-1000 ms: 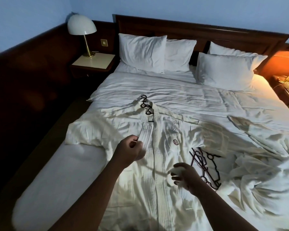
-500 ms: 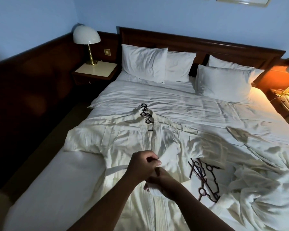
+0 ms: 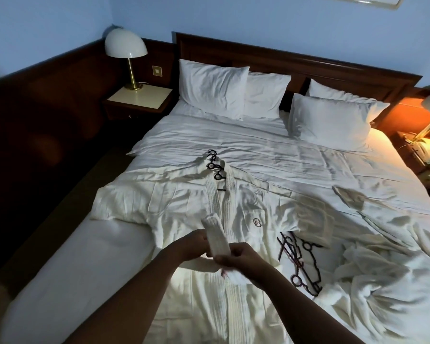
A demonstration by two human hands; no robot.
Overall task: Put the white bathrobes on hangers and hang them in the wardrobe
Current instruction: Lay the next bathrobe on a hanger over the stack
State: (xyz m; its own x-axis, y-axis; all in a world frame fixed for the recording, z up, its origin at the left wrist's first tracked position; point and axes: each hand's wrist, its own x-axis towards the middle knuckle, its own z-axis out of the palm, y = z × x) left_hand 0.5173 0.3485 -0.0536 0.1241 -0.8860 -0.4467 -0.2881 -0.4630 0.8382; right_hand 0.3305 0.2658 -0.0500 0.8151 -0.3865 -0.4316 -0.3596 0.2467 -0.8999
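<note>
Seemingly tying the belt point(image 3: 217, 240), gripped in both left hand point(image 3: 193, 247) and right hand point(image 3: 236, 260), just above the bathrobe point(image 3: 184, 202). Next, probably: cinch it, then reach forward for the hanger point(image 3: 215, 167).

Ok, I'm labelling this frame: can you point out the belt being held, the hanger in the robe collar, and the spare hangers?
belt point(image 3: 217, 240), head view: middle of the upright ribbed strip.
collar hanger point(image 3: 211, 166), head view: middle black ring.
spare hangers point(image 3: 297, 260), head view: crossing dark bars mid-pile.
</note>
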